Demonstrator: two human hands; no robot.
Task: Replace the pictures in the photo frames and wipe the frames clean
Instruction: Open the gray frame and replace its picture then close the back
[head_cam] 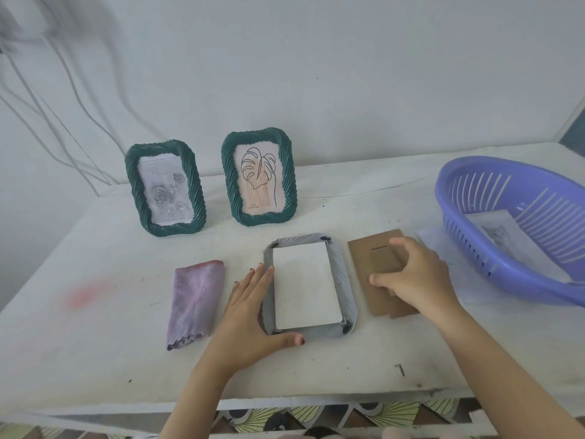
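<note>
A grey-white photo frame (345, 280) lies face down at the table's centre, a white sheet (305, 285) resting in its back opening. My left hand (251, 312) lies flat against the frame's left edge, thumb at its lower left corner. My right hand (411, 275) presses its fingers onto the brown cardboard backing board (372, 259) just right of the frame. Two green rope-edged frames stand at the back: one with a grey rose picture (165, 188), one with a leaf line drawing (259, 177). A folded purple cloth (194, 301) lies left of my left hand.
A purple slotted plastic basket (506, 223) sits at the right with printed paper (497, 228) inside, and white sheets (430, 237) poke out beneath it. A small dark screw (400, 369) lies near the table's front edge. Cables hang on the wall at left.
</note>
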